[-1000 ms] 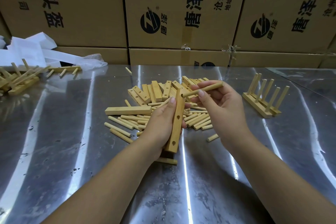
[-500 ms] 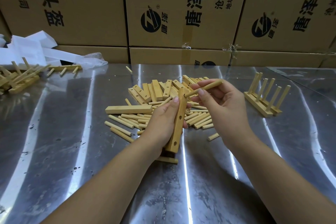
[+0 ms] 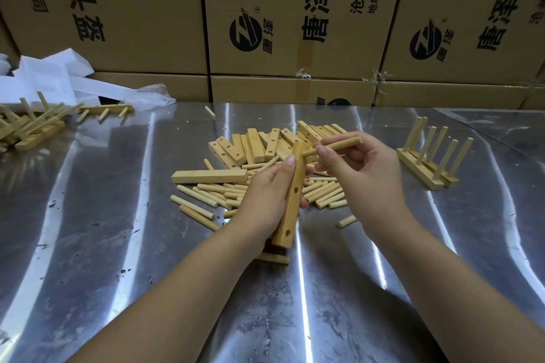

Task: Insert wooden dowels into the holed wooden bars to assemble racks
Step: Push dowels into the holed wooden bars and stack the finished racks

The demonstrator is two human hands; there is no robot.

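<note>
Fingers of the right hand were curled, with thumb and forefinger pinching a dowel near its middle. The dowel lay almost level, and its left tip met the top of a bar. Whether the tip had entered a hole could not be told, because the thumb covered the joint. The left hand gripped the bar from behind, thumb on the front edge and the other fingertips wrapped round the far side. The bar stood tilted over the table, its lower end near the surface. Two round holes showed on its lower face, and the upper ones were hidden by the hand. Below that end a short piece lay partly hidden under the wrist.

Behind the hands lay a heap of bars, square-edged pale wood, some drilled and some showing a plain face. Round smooth dowels were scattered below them, many covered by the hands. One plain bar lay flat to the left of the heap. A finished rack stood well apart to the right, its pegs leaning. More racks were piled at the left edge, cut off by the frame. The table was dull scratched metal with bright streaks of glare. Cardboard boxes printed in black formed a wall at the back, their tops cropped. White wrapping lay crumpled at the back left.
</note>
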